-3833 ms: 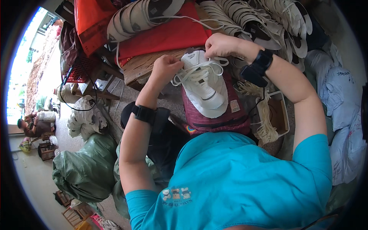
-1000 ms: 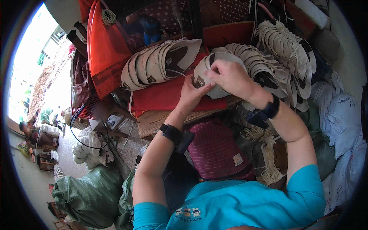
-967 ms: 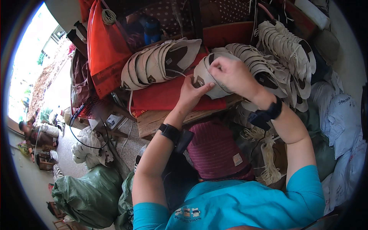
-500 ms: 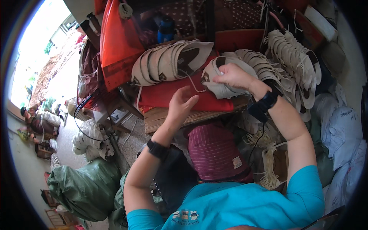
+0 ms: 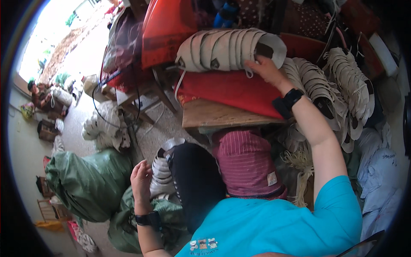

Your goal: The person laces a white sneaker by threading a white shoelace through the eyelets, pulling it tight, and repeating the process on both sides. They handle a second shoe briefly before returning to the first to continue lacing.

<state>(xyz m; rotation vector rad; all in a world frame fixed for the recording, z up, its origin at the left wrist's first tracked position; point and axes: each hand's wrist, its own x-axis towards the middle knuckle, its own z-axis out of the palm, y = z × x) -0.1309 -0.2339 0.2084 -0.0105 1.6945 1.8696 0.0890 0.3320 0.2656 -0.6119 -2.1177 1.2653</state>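
Observation:
A row of white shoe uppers [image 5: 222, 49] lies on its side on a red cushion [image 5: 227, 92] over a wooden bench [image 5: 214, 115]. My right hand [image 5: 266, 68], a black watch on its wrist, grips the end shoe [image 5: 274, 45] of that row by its opening. My left hand [image 5: 141, 182] is down at my left side with fingers apart. It touches a small stack of white shoes [image 5: 162, 173] that sits in a green bag beside my dark trouser leg [image 5: 195, 180].
More rows of white uppers [image 5: 317, 81] fan out at the right. A maroon striped cloth [image 5: 246, 160] covers my lap, with a bundle of pale laces [image 5: 302, 162] beside it. Green sacks [image 5: 90, 182] stand on the floor at left, a red bag [image 5: 167, 25] behind the bench.
My left hand let go of the shoe and dropped to the stack at my left side. My right hand carried the shoe leftward onto the end of the row.

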